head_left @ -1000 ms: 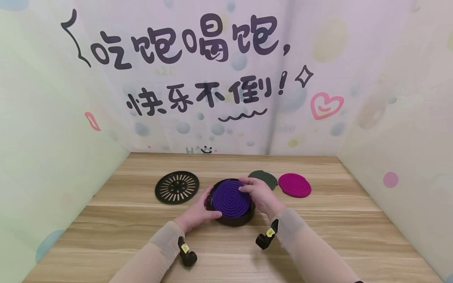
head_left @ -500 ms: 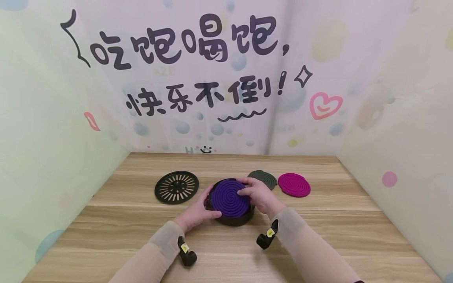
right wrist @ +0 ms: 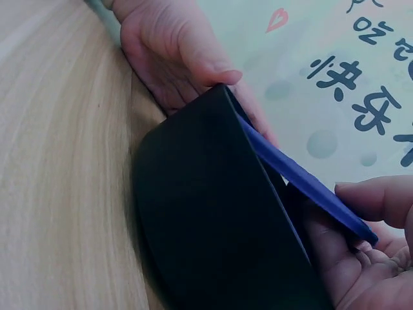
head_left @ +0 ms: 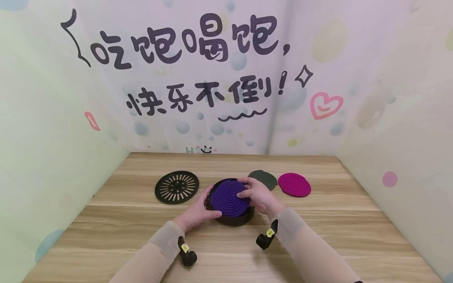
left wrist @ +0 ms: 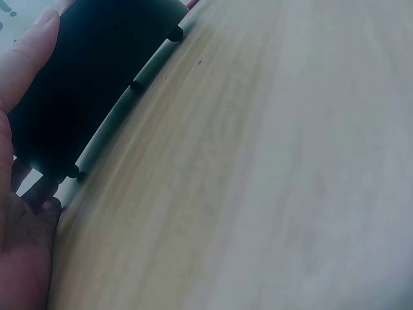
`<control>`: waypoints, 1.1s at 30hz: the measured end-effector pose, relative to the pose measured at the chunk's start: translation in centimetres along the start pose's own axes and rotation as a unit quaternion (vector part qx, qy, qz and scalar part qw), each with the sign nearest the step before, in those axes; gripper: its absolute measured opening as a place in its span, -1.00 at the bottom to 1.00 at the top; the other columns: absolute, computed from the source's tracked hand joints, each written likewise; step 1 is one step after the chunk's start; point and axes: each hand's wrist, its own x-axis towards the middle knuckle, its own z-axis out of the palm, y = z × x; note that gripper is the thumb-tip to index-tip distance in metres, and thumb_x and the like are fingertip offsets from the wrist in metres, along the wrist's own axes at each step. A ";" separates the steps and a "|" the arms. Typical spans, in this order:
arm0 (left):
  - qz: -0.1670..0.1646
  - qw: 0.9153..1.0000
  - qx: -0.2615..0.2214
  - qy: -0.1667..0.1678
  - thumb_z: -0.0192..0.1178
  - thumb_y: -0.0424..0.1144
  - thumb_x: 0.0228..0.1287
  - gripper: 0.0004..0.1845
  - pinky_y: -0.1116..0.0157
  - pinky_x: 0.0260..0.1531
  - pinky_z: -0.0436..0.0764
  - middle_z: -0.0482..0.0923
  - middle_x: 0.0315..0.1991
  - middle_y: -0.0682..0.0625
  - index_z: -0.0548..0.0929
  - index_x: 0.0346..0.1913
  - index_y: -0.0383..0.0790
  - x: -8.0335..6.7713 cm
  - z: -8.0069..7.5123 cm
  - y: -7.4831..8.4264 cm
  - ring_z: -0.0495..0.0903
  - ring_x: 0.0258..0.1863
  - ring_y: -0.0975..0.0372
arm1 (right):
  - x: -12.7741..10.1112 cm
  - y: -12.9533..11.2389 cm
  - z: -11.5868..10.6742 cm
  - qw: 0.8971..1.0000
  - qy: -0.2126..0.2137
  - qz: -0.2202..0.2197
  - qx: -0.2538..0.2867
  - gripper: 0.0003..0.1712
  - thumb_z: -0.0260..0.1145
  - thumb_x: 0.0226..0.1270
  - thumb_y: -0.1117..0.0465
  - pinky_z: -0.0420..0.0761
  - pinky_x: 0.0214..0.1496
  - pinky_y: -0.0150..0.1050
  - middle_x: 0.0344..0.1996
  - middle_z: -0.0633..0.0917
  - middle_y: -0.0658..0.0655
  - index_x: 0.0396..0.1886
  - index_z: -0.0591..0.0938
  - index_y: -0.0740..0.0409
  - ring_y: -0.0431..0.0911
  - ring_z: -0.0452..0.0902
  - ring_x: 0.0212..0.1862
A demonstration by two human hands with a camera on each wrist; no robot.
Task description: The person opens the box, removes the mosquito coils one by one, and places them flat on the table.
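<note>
A round black mosquito coil holder (head_left: 233,221) stands on the table, with a blue-purple mosquito coil (head_left: 229,198) at its mouth. My left hand (head_left: 196,212) grips the holder's left side, thumb at the rim and fingers round the far wall. With thumb and fingers, my right hand (head_left: 261,195) pinches the coil's right edge. The right wrist view shows the coil (right wrist: 303,177) tilted, its pinched edge raised above the rim and its other edge inside the holder (right wrist: 200,194). Small feet show under the holder (left wrist: 97,71) in the left wrist view.
A black slotted lid (head_left: 177,187) lies at the back left of the wooden table (head_left: 226,255). Behind my right hand is a dark green mosquito coil (head_left: 264,179), partly covered by it. A magenta mosquito coil (head_left: 295,185) lies to its right. Printed cloth walls enclose the table.
My right thumb and the pinched coil have shifted very slightly left. The left hand and the holder stay in place.
</note>
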 end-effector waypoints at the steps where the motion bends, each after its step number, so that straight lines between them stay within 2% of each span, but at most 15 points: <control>1: 0.001 1.000 0.000 0.000 0.48 -0.20 -0.01 0.14 -0.09 0.31 0.16 -0.05 0.48 -0.23 -0.06 0.54 -0.06 0.0 0.0 0.0 0.13 0.39 -0.09 | 0.0 0.0 0.0 1.000 0.000 -0.001 0.004 -0.31 0.27 0.15 0.53 0.64 -0.33 -0.24 0.00 0.56 0.24 0.32 0.36 0.24 -0.10 0.62 -0.27; 7: 0.004 1.000 0.003 -0.002 0.49 -0.17 -0.01 0.14 -0.07 0.33 0.14 -0.04 0.48 -0.20 -0.06 0.54 -0.08 0.0 0.0 0.0 0.12 0.40 -0.06 | -0.1 -0.1 -0.2 0.999 0.000 -0.003 0.041 -0.32 0.24 0.18 0.53 0.64 -0.34 -0.27 0.02 0.56 0.27 0.33 0.32 0.29 -0.13 0.63 -0.29; 14: -0.004 1.000 0.011 0.000 0.50 -0.13 -0.03 0.16 -0.07 0.34 0.12 -0.01 0.48 -0.21 -0.06 0.54 -0.09 0.0 0.0 0.0 0.13 0.40 -0.05 | 0.0 0.2 -0.5 0.998 0.006 -0.005 0.063 -0.24 0.21 0.19 0.52 0.64 -0.31 -0.27 0.13 0.52 0.32 0.40 0.22 0.30 -0.12 0.64 -0.25; 23: -0.003 1.000 0.020 0.009 0.50 -0.16 -0.04 0.16 -0.08 0.33 0.12 0.02 0.47 -0.21 -0.06 0.54 -0.08 0.2 0.0 -0.1 0.15 0.39 -0.06 | 0.0 0.4 -0.7 0.995 0.013 -0.014 0.098 -0.28 0.20 0.21 0.53 0.66 -0.29 -0.27 0.03 0.58 0.26 0.37 0.24 0.31 -0.14 0.64 -0.26; 33: 0.004 1.000 0.027 0.006 0.51 -0.08 -0.06 0.18 -0.03 0.35 0.11 0.02 0.47 -0.20 -0.06 0.53 -0.11 0.2 0.0 -0.2 0.14 0.40 -0.03 | -0.1 0.3 -1.1 0.991 0.017 -0.020 0.130 -0.29 0.19 0.19 0.55 0.66 -0.24 -0.27 0.07 0.55 0.24 0.36 0.26 0.27 -0.14 0.64 -0.22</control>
